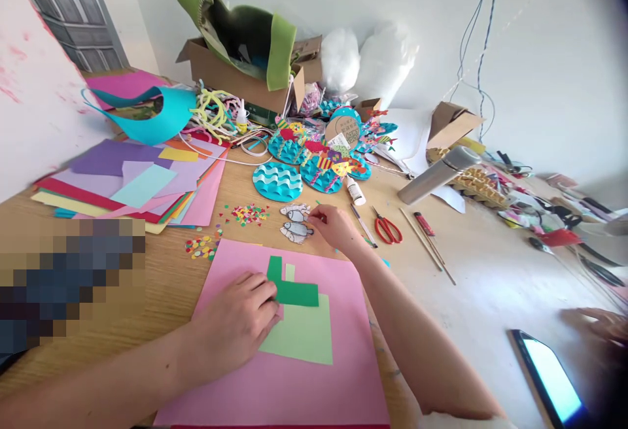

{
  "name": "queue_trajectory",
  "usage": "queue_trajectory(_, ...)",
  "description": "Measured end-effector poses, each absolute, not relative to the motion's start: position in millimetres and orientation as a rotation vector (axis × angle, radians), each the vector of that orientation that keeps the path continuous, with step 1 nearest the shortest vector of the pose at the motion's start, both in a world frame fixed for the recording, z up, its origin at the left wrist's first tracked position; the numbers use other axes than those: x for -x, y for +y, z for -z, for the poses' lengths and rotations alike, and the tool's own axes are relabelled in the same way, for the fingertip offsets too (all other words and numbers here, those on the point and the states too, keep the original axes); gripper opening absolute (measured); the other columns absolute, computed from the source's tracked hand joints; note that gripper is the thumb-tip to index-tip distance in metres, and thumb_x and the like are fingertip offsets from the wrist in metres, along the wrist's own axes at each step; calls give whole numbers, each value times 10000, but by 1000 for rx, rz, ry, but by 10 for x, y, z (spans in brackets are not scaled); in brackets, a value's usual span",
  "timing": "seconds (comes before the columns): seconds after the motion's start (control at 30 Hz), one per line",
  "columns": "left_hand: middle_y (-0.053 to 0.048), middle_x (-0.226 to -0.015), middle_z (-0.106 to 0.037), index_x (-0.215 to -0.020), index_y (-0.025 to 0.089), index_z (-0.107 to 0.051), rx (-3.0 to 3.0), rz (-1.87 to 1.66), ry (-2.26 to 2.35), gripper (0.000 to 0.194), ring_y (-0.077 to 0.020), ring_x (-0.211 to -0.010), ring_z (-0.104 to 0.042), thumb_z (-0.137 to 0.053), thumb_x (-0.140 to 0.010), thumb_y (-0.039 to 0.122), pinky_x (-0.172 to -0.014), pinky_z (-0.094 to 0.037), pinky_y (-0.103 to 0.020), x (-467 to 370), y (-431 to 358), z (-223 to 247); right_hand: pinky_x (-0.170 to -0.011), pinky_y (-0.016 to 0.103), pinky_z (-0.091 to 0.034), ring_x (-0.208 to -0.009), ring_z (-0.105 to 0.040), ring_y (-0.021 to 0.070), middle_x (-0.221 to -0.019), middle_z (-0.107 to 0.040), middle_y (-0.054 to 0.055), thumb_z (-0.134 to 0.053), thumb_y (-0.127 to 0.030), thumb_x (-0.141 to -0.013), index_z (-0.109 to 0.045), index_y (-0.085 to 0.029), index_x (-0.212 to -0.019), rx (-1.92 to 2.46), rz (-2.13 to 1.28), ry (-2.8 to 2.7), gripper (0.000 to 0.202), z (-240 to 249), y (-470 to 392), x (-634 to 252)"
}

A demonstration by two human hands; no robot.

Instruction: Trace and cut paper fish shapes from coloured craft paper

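Observation:
My left hand (245,311) rests on a large pink sheet (314,390), fingers bent and close together at the left edges of a dark green paper piece (299,293) and a light green paper (304,334). Its thumb is hidden. A small pale green strip (290,273) lies beside the dark green piece. Beyond the sheet, my right hand (331,225) is closed in a pinch at the right end of grey paper fish cutouts (296,229) lying on the table. Colourful confetti bits (248,214) and round paper dots (202,246) are scattered to their left.
Stacked coloured paper (132,180) lies left. Decorated blue discs (277,182), a glue bottle (355,191), a pen (364,225), red-handled scissors (388,229), sticks (420,239) and a steel flask (436,174) stand or lie beyond. Another person's hand (601,323) is near a lit phone (549,377).

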State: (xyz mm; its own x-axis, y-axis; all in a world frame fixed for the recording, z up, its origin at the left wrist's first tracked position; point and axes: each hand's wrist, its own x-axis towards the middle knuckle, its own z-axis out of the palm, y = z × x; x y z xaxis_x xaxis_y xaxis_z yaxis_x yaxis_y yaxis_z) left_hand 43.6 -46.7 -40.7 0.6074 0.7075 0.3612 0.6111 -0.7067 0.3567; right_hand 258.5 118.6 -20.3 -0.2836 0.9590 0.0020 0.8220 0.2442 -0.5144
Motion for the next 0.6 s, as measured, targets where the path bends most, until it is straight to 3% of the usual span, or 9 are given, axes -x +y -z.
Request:
queue_trajectory(0.1, -44, -822, -603, -802, 164, -640, -2661, -732, 1096, 221, -204, -834, -524, -471, -945, 146, -749, -448, -382, -443, -463, 426, -799, 291, -420, -893, -591, 192, -1002, -660, 95, -555, -144, -853, -705, -166, -1027, 1572, -342, -2356, 231, 222, 1375, -2532)
queue_trajectory(0.17, -43, -819, -603, -804, 164, -637, -2667, -743, 1100, 209, -205, -833, -526, -479, -940, 142, -747, -448, -382, -448, -462, 432, -901, 320, -398, -999, -571, 218, -1032, -650, 110, -570, -117, -848, -697, -165, -1091, 1523, -291, -2469, 278, 223, 1468, -2497)
queue_trajectory(0.37, -41, -816, -603, -813, 164, -634, -2705, -750, 1097, 183, -204, -828, -529, -496, -929, 133, -745, -448, -377, -449, -468, 438, -890, 331, -398, -1014, -545, 245, -1007, -628, 115, -615, -165, -849, -702, -152, -909, 1559, -191, -2585, 107, 229, 1603, -2446)
queue_trajectory(0.6, -48, -813, -600, -810, 170, -637, -2714, -758, 1095, 184, -200, -829, -536, -499, -929, 145, -751, -453, -371, -437, -474, 437, -932, 368, -367, -1056, -526, 267, -1052, -617, 135, -595, -187, -869, -673, -150, -961, 1598, -185, -2624, 126, 275, 1670, -2474)
